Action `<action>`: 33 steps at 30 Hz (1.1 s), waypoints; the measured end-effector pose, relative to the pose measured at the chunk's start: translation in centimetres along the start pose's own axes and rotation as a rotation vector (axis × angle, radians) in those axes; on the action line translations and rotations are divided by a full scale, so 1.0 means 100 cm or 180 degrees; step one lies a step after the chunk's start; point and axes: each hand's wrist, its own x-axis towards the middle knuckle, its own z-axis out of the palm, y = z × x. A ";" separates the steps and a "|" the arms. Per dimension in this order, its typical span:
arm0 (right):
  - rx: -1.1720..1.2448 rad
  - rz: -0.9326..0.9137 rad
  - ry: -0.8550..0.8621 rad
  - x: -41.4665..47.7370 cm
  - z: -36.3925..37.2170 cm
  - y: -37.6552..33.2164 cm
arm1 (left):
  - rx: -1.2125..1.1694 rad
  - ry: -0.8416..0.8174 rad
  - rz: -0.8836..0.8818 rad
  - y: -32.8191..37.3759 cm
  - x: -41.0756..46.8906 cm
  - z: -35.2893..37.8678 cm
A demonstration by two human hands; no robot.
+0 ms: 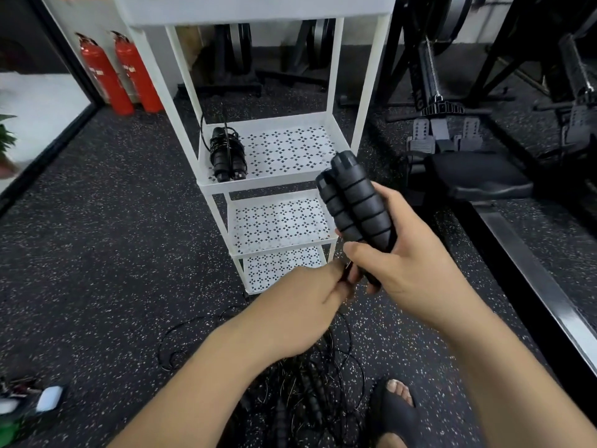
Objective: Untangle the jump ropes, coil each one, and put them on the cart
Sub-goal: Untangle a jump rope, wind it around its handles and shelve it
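My right hand [410, 266] clenches both handles [355, 202] at frame centre, my left hand [307, 299] pinching the cord [348, 267] beneath; I should wind tight, even loops, keeping steady tension

Cart [336, 66]: white, upright on the floor, tiered perforated shelves.

Coiled rope [226, 153]: black, cord wound round its two handles. It lies at the left edge of the second shelf, with the handles side by side and their ends toward the front rim.

Held rope [355, 202]: two black ribbed handles side by side, tilted upward, clasped in the right grip [410, 273] before the cart's right front post. The left grip [310, 299] pinches its cord just below.

Tangle [307, 383]: black cords and handles heaped on the floor in front of the cart.
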 end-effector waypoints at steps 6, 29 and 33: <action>-0.0555 -0.0099 0.0323 0.005 -0.011 0.010 | 0.0268 -0.0092 0.0005 0.002 -0.008 -0.018; -0.0931 0.0669 -0.2960 -0.014 0.010 -0.024 | -0.1181 0.0710 0.0248 -0.039 -0.016 -0.061; -0.0239 0.0709 -0.3045 -0.023 -0.001 -0.038 | -0.1973 0.0159 0.0336 -0.046 -0.006 -0.058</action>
